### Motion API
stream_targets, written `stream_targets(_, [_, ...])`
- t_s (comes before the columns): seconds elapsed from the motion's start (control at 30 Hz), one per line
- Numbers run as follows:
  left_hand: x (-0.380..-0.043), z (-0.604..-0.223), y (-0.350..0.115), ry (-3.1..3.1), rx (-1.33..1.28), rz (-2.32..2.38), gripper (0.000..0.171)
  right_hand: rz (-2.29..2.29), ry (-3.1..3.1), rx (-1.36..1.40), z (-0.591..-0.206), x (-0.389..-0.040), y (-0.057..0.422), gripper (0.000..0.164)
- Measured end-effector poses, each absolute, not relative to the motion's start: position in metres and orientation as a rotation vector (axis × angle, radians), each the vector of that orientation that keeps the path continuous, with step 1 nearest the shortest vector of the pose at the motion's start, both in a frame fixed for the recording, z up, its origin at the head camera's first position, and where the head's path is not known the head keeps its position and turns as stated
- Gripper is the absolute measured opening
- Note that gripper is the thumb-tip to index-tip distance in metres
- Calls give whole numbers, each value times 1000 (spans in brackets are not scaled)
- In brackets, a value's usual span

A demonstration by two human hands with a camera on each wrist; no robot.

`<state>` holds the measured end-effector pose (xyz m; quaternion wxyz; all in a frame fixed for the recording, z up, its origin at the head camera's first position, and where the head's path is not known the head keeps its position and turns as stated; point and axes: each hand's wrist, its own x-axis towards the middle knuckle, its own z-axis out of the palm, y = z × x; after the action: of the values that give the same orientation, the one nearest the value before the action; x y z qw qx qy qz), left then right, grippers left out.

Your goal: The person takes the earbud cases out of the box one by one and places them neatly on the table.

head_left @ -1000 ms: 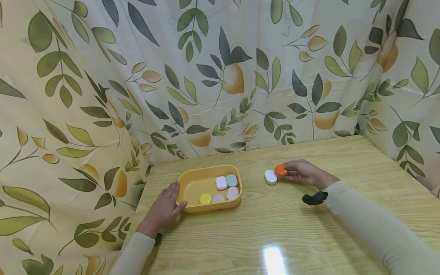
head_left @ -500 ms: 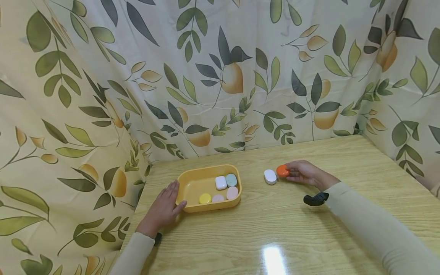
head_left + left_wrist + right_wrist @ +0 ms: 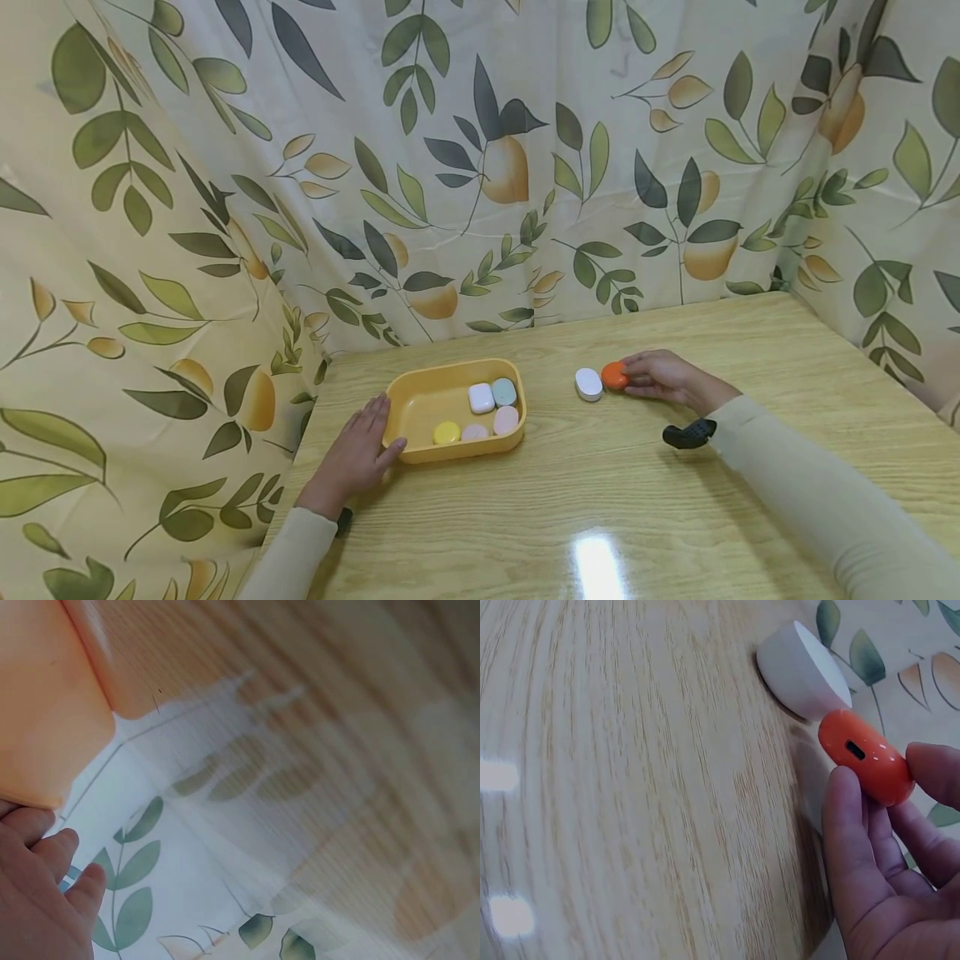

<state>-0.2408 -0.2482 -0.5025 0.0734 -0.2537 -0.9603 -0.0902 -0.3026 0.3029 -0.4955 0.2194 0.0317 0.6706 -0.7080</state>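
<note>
In the head view, my right hand (image 3: pixel 662 375) pinches a glossy orange earbud case (image 3: pixel 616 376) between thumb and fingers. The right wrist view shows a dark charging port in the side of this orange case (image 3: pixel 866 757). Right beside it, on its left, a white oval case (image 3: pixel 588 384) stands on the table. My left hand (image 3: pixel 358 446) rests with straight fingers on the left end of a yellow tray (image 3: pixel 450 455). Inside the tray, toward its right and front, lie a white case (image 3: pixel 482 398), a teal one (image 3: pixel 504 392), two pink ones (image 3: pixel 506 420) and a yellow one (image 3: pixel 447 432).
The wood-grain table (image 3: pixel 480 525) carries the tray on its left half. Leaf-patterned curtains (image 3: pixel 480 167) hang along the back and both sides. A black strap device (image 3: pixel 690 434) sits on the right wrist. Light glares off the table's front (image 3: pixel 597 567).
My right hand and the orange case have shifted only slightly, with a small gap now showing beside the white oval case. The left hand keeps its place on the tray.
</note>
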Motion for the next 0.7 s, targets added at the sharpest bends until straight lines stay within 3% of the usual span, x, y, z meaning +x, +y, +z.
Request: stream_targets(0.7, [-241, -503, -249, -2903, -751, -282, 80, -1781, 2030, 152, -491, -305, 297, 47])
